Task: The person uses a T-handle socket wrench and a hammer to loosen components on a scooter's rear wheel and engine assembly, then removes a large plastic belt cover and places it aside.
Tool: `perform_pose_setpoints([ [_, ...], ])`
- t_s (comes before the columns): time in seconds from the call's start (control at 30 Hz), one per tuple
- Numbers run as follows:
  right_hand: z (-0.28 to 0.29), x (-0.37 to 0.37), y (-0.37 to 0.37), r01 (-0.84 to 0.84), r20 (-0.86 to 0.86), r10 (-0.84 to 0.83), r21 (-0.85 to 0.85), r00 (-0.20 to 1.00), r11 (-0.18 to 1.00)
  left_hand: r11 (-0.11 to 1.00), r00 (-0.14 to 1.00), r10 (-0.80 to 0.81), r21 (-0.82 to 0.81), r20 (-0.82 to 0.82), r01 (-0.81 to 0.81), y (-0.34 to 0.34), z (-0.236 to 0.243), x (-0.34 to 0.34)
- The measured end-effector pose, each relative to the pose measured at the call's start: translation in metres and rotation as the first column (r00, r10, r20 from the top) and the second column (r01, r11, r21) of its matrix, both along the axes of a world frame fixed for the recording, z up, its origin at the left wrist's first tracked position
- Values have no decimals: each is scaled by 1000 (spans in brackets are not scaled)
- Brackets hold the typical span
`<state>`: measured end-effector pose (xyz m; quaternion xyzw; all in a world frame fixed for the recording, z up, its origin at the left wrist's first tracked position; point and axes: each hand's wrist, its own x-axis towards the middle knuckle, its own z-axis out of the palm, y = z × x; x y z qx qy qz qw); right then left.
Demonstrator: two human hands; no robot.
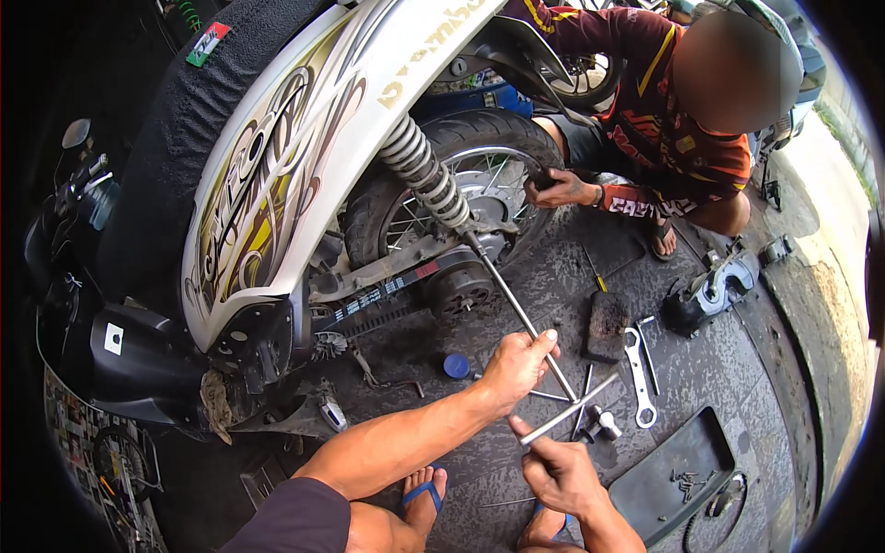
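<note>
A long steel T-handle wrench (510,293) runs from the lower end of the shock absorber (426,175) toward me. My left hand (516,370) is closed around its shaft, below the middle. My right hand (562,474) grips the near end of its crossbar, thumb and fingers pressed against the bar. The far tip of the wrench meets the shock's lower mount beside the rear wheel (442,152) of a scooter; the exact fit there is too small to see. Below the mount lies the exposed drive belt (387,293), running to a round clutch (458,290).
Another person's hand (560,189) touches the tyre. On the floor lie a flat ring spanner (638,378), a dark block (607,324), a screwdriver (599,279), a blue cap (455,366), a removed engine cover (714,290) and a tray (645,493) with several bolts.
</note>
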<state>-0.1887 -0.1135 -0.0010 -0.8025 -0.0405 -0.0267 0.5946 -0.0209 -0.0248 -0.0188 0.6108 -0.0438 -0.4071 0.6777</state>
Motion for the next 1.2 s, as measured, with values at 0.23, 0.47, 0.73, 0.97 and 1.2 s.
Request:
perform_pose_setpoints([
  [0.23,1,5,-5,126,-187,-177,-256,966,959,1000,999,23,-13,44,-22,2,1,5],
  [0.47,-32,-5,-10,602,-179,-608,-90,774,793,997,997,70,-39,-27,-71,1,3,10],
  [0.73,28,5,-13,630,-208,-596,203,776,749,983,984,39,169,172,-69,3,3,16],
  [0.97,-21,-4,-1,48,-170,-74,-153,983,987,993,990,66,94,123,-78,-13,4,17],
  [1.2,-19,11,-25,436,-112,-524,-424,844,794,993,995,100,53,26,-101,-2,-8,22],
])
